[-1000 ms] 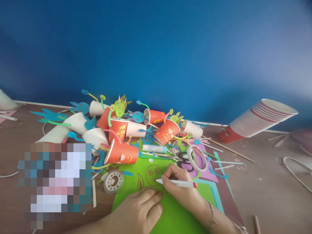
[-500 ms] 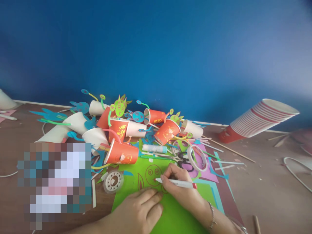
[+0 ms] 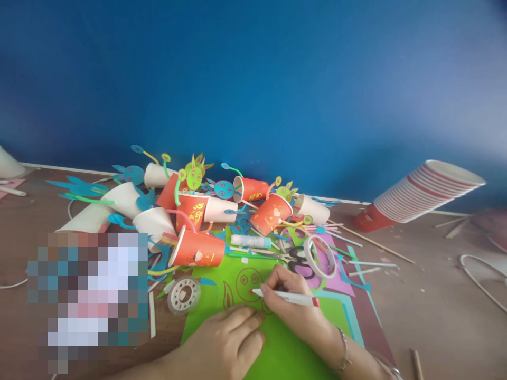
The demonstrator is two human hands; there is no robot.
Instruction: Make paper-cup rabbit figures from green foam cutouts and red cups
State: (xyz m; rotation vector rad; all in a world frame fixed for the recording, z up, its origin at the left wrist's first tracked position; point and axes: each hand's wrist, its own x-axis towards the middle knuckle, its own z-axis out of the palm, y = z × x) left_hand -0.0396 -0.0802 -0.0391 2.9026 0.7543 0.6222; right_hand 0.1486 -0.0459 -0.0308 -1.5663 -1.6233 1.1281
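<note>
My right hand point(image 3: 291, 298) grips a white marker point(image 3: 291, 297) with a red end, its tip on a round face drawn in red point(image 3: 249, 285). The drawing is on a bright green sheet of paper point(image 3: 293, 353), with a pointed ear shape outlined at its left. My left hand point(image 3: 233, 338) lies flat on the sheet just below the face, fingers stretched out and holding nothing. Part of the drawing is hidden under both hands. Scissors point(image 3: 295, 257) with black handles and a glue stick point(image 3: 251, 241) rest along the sheet's far edge.
Beyond the sheet lie several paper-cup figures, including a red cup point(image 3: 200, 248) on its side. Tape rolls point(image 3: 184, 296) flank the drawing, another roll point(image 3: 308, 253) being at the right. A leaning stack of cups point(image 3: 420, 195) stands far right before the blue wall point(image 3: 253, 79).
</note>
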